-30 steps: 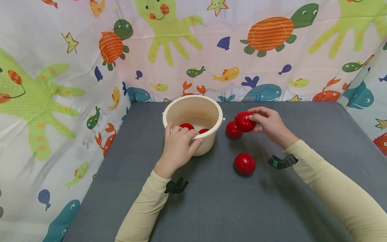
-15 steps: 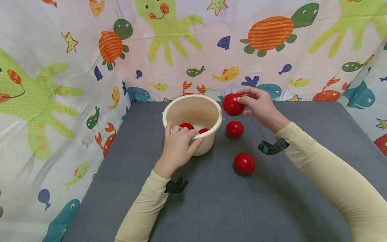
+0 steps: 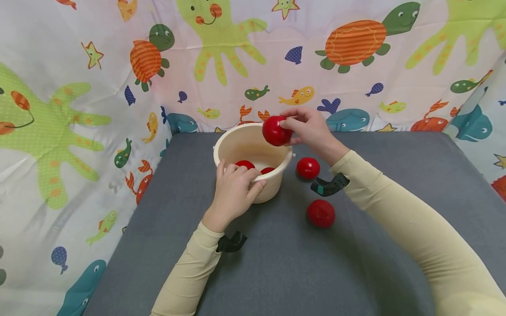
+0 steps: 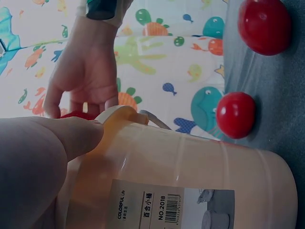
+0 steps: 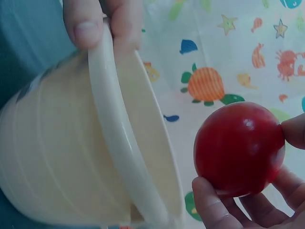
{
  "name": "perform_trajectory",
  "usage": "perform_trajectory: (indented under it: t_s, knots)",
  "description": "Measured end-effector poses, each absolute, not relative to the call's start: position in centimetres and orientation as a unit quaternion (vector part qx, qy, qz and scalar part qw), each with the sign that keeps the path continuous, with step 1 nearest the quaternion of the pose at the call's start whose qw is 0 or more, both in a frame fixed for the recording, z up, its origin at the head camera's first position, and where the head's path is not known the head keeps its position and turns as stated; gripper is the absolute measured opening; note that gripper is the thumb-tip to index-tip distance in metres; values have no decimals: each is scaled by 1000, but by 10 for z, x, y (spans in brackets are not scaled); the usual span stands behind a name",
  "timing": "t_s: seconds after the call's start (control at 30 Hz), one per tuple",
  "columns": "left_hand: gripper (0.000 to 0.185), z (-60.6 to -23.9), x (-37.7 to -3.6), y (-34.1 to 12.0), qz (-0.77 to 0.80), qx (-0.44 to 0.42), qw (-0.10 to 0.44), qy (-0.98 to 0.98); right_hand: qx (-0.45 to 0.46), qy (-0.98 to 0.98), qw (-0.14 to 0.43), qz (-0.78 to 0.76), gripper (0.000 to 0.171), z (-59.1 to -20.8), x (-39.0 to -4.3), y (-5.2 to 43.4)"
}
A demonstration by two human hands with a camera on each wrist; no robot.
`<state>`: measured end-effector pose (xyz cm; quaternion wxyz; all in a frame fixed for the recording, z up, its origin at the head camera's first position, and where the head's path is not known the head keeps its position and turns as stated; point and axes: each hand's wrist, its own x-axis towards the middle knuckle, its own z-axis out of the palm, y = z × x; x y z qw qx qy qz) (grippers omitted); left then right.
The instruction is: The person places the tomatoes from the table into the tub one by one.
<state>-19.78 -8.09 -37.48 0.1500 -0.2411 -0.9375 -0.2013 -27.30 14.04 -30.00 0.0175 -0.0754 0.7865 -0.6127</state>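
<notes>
In the head view, my right hand (image 3: 310, 131) pinches a glossy red ball (image 3: 276, 131), slightly uneven in shape, between thumb and fingertips. It hangs over the right side of a cream plastic bucket (image 3: 272, 186). My left hand (image 3: 233, 193) grips the bucket's near rim, fingers over the edge and thumb outside, as the right wrist view also shows the rim (image 5: 116, 114) under that hand. Two similar red balls lie inside the bucket, partly hidden by the rim and left hand. On the table, a red ball (image 3: 308, 168) sits beside the bucket and another red ball (image 3: 321, 213) lies nearer.
A grey table (image 3: 269, 272) carries everything. Behind it and at the sides hangs a curtain (image 3: 237, 101) printed with sea animals. Black bands (image 3: 330, 184) sit at both wrists. The bucket's outer wall bears a printed label (image 4: 167, 205).
My right hand has lifted the red ball up and left, from above the balls on the table to over the bucket. The left hand and bucket stay in place.
</notes>
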Motion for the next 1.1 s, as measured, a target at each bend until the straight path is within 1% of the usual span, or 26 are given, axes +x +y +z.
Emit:
perform_trajectory:
  t_s: [0.23,0.5,1.1]
  knots:
    - [27,-375,-198,-81,-202,-241,148,-938,-87,772,34,-629,36,-307,-272,120]
    - [27,-375,-199,-81,-203,-240,147,-938,-93,772,54,-626,36,-315,-272,111]
    - [29,-376,-198,-81,-209,-249,161,-932,-101,811,58,-574,40,-322,-270,105]
